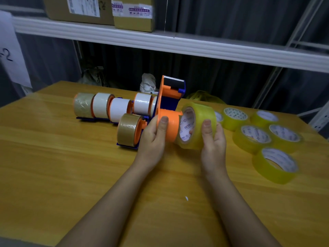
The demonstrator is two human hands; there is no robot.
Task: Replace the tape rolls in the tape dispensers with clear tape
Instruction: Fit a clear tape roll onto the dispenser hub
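Head view: a wooden table [53,157] carries dispensers with brown and white rolls at left and spare clear rolls [252,138] at right; between them the left hand [153,138] grips a dispenser's orange hub [171,125], its axis pointing right, while the right hand [211,139] clasps a clear tape roll [197,125] whose core just meets the hub's end

table [71,175]: glossy wood grain
dispenser [170,128]: smooth orange plastic
clear tape roll [201,122]: shiny yellowish film
boxes [80,9]: matt cardboard, paper labels
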